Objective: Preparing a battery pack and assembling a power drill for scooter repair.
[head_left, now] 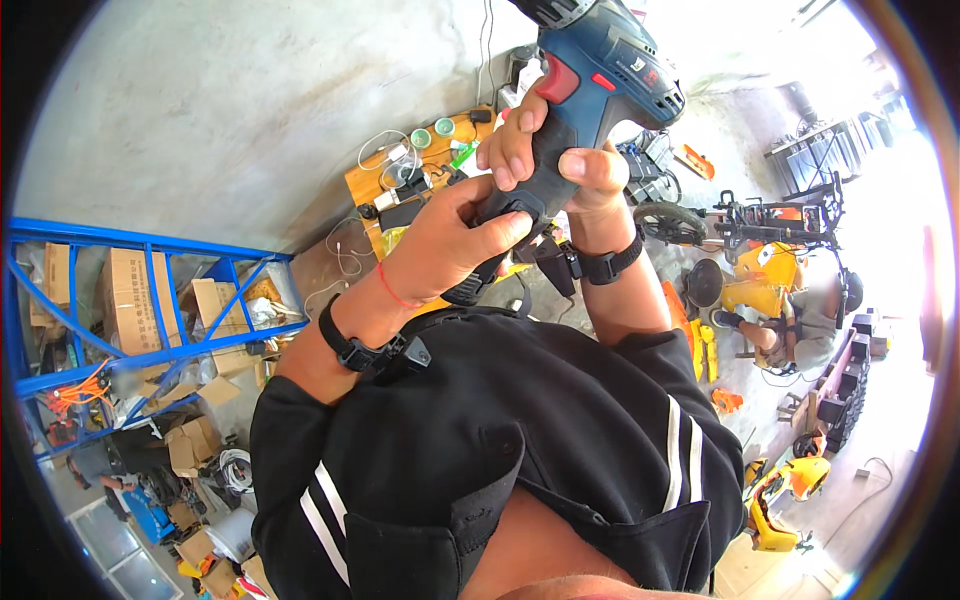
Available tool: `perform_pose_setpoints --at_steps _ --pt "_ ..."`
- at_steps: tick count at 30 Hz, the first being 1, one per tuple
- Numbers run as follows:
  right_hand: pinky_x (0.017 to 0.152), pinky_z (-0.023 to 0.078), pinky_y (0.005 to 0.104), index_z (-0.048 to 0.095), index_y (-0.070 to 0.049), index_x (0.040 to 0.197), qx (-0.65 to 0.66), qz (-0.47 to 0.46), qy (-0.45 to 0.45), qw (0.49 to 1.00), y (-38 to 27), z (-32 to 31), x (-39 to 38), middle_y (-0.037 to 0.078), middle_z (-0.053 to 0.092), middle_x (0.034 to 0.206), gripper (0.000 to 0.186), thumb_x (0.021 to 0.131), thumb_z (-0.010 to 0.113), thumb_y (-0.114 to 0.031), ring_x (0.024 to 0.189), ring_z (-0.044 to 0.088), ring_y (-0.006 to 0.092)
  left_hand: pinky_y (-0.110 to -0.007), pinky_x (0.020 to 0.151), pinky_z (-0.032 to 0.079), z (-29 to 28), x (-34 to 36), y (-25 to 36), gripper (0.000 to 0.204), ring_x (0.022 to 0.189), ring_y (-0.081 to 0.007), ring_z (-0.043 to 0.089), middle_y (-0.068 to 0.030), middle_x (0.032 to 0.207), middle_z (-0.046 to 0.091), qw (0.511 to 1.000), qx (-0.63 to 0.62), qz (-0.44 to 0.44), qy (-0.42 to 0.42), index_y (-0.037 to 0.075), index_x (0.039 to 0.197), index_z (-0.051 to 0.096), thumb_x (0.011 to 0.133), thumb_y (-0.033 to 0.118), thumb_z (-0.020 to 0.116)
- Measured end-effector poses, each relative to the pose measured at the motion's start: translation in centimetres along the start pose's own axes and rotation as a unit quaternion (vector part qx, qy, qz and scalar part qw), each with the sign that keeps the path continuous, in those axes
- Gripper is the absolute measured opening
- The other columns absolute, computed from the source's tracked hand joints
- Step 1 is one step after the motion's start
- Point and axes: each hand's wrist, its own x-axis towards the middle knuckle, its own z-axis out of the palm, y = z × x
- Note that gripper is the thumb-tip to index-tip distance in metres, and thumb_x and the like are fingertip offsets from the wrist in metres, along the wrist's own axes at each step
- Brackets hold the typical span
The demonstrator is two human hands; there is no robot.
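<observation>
A blue and black cordless drill (600, 75) with a red trigger is raised at the top centre, its chuck partly cut off by the upper edge. My right hand (590, 175) is wrapped around its rubber handle, fingers round the front below the trigger, thumb on the side. Lower down, my left hand (455, 235) grips the dark base of the handle, thumb pressed on it. Black straps with small devices circle both my wrists.
Behind stands a wooden table (360, 185) with cables and small items. Left is a blue shelving rack (120, 350) with cardboard boxes (135, 300). Right are a black bike-like frame (760, 225), orange and yellow shells (790, 500) and another seated person (810, 330).
</observation>
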Motion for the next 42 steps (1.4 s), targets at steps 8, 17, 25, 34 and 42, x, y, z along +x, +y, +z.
perform_pose_setpoints --at_steps 8,17,25,34,42 --pt "0.086 0.045 0.0416 0.052 -0.006 0.108 0.082 -0.032 0.065 0.994 0.5 0.2 0.2 0.008 0.059 0.083 0.041 0.074 0.065 -0.026 0.075 0.058 0.0220 -0.023 0.057 0.048 0.0 0.0 0.9 0.032 0.063 -0.0086 0.058 -0.0046 0.085 0.065 0.998 -0.051 -0.034 0.027 0.000 0.101 0.062 0.093 0.032 0.063" --pt "0.072 0.054 0.0335 0.056 -0.001 0.106 -0.040 0.084 0.203 0.975 -0.8 1.9 0.7 0.012 0.063 0.084 0.032 0.087 0.065 -0.024 0.080 0.064 0.0233 -0.022 0.052 0.049 -1.0 0.5 0.9 0.049 0.056 -0.0079 0.058 -0.0086 0.090 0.068 0.992 -0.108 -0.040 -0.046 -0.001 0.111 0.061 0.100 0.045 0.048" --pt "0.065 0.057 0.0309 0.059 0.000 0.102 -0.118 0.138 0.268 0.946 -1.1 3.1 0.9 0.012 0.066 0.083 0.029 0.089 0.065 -0.024 0.074 0.067 0.0201 -0.027 0.056 0.051 -1.1 0.4 -1.8 0.066 0.053 -0.0101 0.059 -0.0144 0.103 0.059 0.969 -0.229 -0.013 -0.091 -0.006 0.131 0.044 0.100 0.052 0.043" --pt "0.063 0.057 0.0320 0.059 0.002 0.102 -0.070 0.118 0.324 0.936 -0.9 3.5 1.5 0.013 0.067 0.081 0.028 0.087 0.063 -0.021 0.074 0.067 0.0221 -0.028 0.057 0.052 -2.4 0.9 -1.5 0.066 0.054 -0.0111 0.059 -0.0145 0.103 0.059 0.964 -0.252 -0.013 -0.082 -0.006 0.128 0.045 0.100 0.053 0.046" --pt "0.070 0.058 0.0363 0.058 0.002 0.105 0.009 0.055 0.204 0.977 0.2 0.6 0.9 0.016 0.068 0.089 0.033 0.085 0.066 -0.023 0.081 0.070 0.0261 -0.026 0.058 0.051 -2.0 0.3 0.3 0.044 0.058 -0.0118 0.060 -0.0076 0.081 0.066 0.993 -0.112 -0.043 -0.009 0.000 0.107 0.061 0.094 0.042 0.063"
